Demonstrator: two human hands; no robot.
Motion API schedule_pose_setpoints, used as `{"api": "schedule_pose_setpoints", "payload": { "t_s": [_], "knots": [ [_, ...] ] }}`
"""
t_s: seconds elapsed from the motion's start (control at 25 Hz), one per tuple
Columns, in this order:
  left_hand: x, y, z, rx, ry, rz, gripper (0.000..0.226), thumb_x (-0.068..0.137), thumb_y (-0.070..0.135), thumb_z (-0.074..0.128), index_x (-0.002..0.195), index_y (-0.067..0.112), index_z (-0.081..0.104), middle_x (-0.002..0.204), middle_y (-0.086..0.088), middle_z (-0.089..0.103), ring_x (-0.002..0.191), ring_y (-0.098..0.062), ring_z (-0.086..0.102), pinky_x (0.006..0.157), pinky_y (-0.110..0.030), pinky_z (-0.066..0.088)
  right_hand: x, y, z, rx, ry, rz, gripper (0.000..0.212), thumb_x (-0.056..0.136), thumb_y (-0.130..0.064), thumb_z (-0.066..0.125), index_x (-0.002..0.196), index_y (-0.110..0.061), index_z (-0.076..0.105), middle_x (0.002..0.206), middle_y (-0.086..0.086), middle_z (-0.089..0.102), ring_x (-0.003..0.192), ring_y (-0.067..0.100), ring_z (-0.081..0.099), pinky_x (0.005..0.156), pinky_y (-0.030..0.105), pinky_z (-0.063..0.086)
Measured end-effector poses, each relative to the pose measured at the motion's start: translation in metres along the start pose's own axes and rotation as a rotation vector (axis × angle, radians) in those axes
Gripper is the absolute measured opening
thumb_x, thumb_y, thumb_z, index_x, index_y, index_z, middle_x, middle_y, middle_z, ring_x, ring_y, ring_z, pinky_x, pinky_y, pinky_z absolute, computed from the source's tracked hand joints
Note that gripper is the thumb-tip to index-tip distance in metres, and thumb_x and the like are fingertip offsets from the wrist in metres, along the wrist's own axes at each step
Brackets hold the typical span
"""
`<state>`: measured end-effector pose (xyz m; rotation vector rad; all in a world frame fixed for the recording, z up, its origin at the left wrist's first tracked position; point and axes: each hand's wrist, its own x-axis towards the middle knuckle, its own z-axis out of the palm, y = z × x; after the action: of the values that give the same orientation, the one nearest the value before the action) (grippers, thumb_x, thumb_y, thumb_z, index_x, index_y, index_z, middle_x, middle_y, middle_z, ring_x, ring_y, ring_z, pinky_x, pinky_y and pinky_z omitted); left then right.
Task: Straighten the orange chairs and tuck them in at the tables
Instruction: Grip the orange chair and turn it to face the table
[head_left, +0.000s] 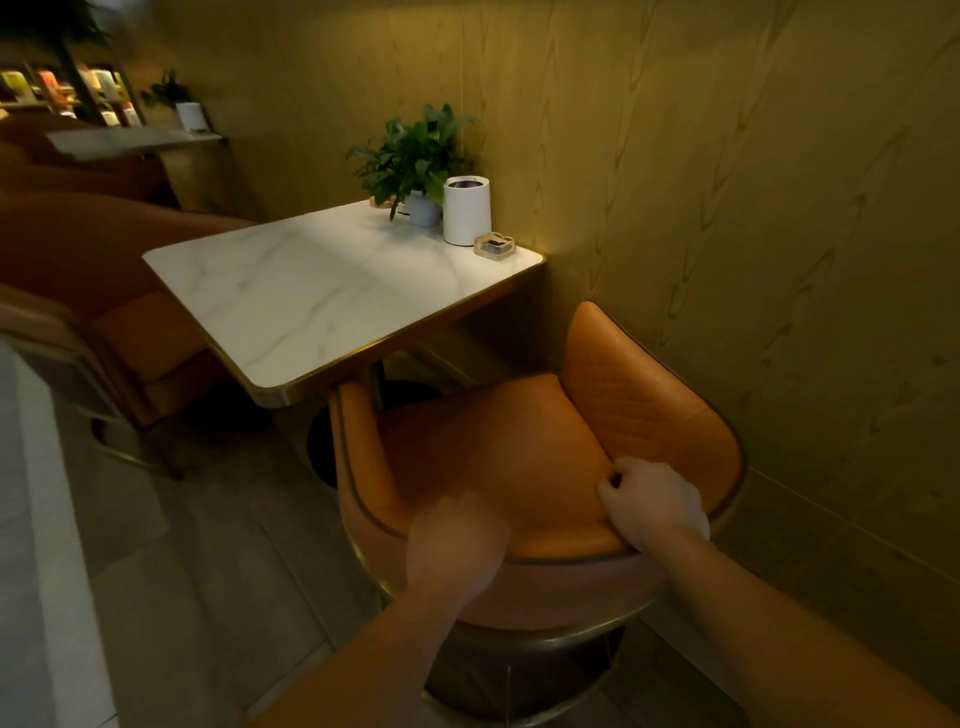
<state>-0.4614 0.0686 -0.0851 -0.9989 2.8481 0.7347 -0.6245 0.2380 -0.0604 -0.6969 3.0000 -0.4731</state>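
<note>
An orange tub chair stands close below me, its front edge just under the near corner of the white marble table. It sits at an angle to the table, with the wooden wall to its right. My right hand grips the top rim of the chair's backrest, fingers curled over it. My left hand lies blurred over the same rim further left; whether its fingers curl round the rim is unclear. A second orange seat stands across the table on the left.
On the table's far end stand a potted plant, a white cylinder and a small glass ashtray. The wood-panelled wall runs close along the right. Another table and shelves lie far back on the left. The grey floor lies at left.
</note>
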Motion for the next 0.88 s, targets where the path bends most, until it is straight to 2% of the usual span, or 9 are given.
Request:
{"api": "schedule_pose_setpoints", "payload": {
  "t_s": [0.08, 0.16, 0.28, 0.52, 0.72, 0.88],
  "knots": [
    [-0.014, 0.005, -0.019, 0.071, 0.049, 0.028, 0.062, 0.095, 0.064, 0.027, 0.149, 0.035, 0.034, 0.152, 0.002, 0.041, 0.143, -0.025, 0.033, 0.121, -0.055, 0.015, -0.006, -0.003, -0.007, -0.021, -0.039, -0.075, 0.027, 0.095, -0.053, 0.043, 0.091, -0.032, 0.06, 0.077, -0.01, 0.058, 0.068, 0.006, 0.055, 0.064, 0.031, 0.051],
    [-0.028, 0.008, -0.051, 0.155, 0.113, 0.095, 0.067, 0.094, 0.067, 0.024, 0.154, 0.039, 0.022, 0.164, 0.001, 0.024, 0.153, -0.027, 0.013, 0.121, -0.057, 0.0, -0.014, -0.01, -0.019, -0.112, -0.021, -0.189, 0.035, 0.093, -0.061, 0.039, 0.103, -0.033, 0.058, 0.092, -0.011, 0.06, 0.084, 0.009, 0.054, 0.073, 0.033, 0.05],
    [-0.053, 0.0, -0.103, 0.176, 0.171, 0.114, 0.068, 0.094, 0.068, 0.024, 0.156, 0.042, 0.013, 0.169, 0.0, 0.011, 0.155, -0.025, -0.001, 0.121, -0.057, -0.006, -0.038, -0.031, -0.038, -0.211, 0.046, -0.283, 0.043, 0.091, -0.065, 0.036, 0.115, -0.036, 0.057, 0.108, -0.012, 0.06, 0.098, 0.01, 0.053, 0.081, 0.033, 0.048],
    [-0.101, -0.063, -0.185, 0.185, 0.152, 0.1, 0.068, 0.095, 0.067, 0.019, 0.158, 0.041, 0.007, 0.17, -0.003, 0.003, 0.155, -0.025, -0.009, 0.121, -0.062, -0.004, -0.074, -0.114, -0.072, -0.105, 0.022, -0.324, 0.046, 0.093, -0.062, 0.041, 0.128, -0.035, 0.054, 0.116, -0.013, 0.059, 0.103, 0.006, 0.052, 0.081, 0.025, 0.047],
    [-0.099, -0.15, -0.256, 0.144, 0.219, 0.071, 0.07, 0.097, 0.066, 0.024, 0.159, 0.037, 0.009, 0.169, -0.004, 0.006, 0.155, -0.025, -0.007, 0.122, -0.061, -0.002, -0.072, -0.241, -0.084, -0.104, 0.041, -0.403, 0.048, 0.095, -0.058, 0.044, 0.136, -0.033, 0.049, 0.131, -0.009, 0.056, 0.12, 0.013, 0.049, 0.092, 0.032, 0.047],
    [-0.087, -0.236, -0.305, 0.163, 0.212, 0.049, 0.071, 0.096, 0.064, 0.029, 0.158, 0.036, 0.01, 0.169, -0.006, 0.009, 0.155, -0.027, -0.003, 0.121, -0.061, -0.001, -0.072, -0.34, -0.078, -0.145, 0.063, -0.432, 0.042, 0.096, -0.055, 0.043, 0.13, -0.032, 0.054, 0.123, -0.009, 0.061, 0.113, 0.013, 0.053, 0.087, 0.031, 0.046]
  ]
}}
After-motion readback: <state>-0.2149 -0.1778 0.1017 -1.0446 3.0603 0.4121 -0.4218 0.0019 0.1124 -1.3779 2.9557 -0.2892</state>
